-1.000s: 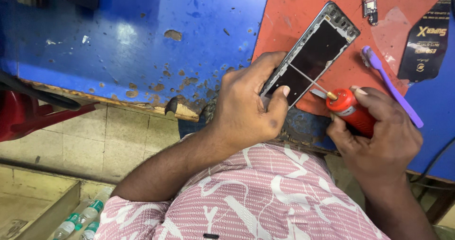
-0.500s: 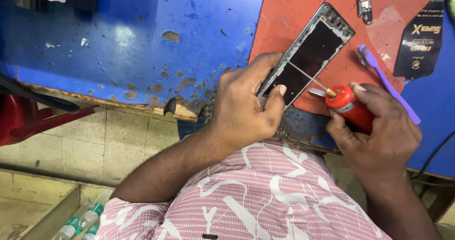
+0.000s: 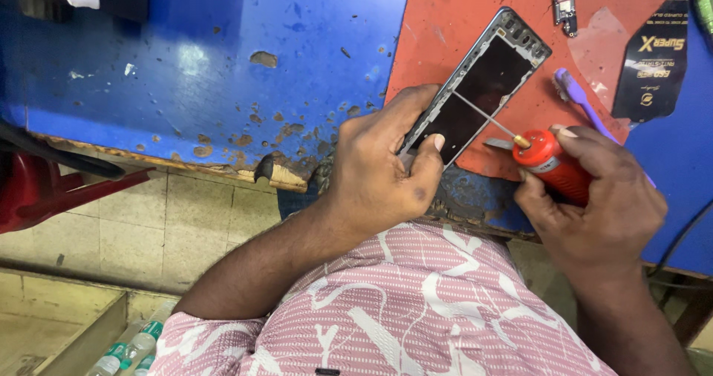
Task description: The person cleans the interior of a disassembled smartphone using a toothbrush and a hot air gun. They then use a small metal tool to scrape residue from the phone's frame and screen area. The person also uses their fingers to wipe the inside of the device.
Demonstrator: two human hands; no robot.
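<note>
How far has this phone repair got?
Done: the phone frame lies stripped and open on the red mat, a small circuit part set aside. In hand: the left hand steadies the frame while the right hand works a red tool inside. Left: the frame remains open.

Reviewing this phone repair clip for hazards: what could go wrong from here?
1. The needle tip of the red bottle lies across the dark panel of the phone frame; a slip might scratch it.
2. The left hand pins only the frame's near end, so it may pivot.

Left hand [image 3: 382,164] pinching, right hand [image 3: 601,198] in closed grip, forearms converging.
</note>
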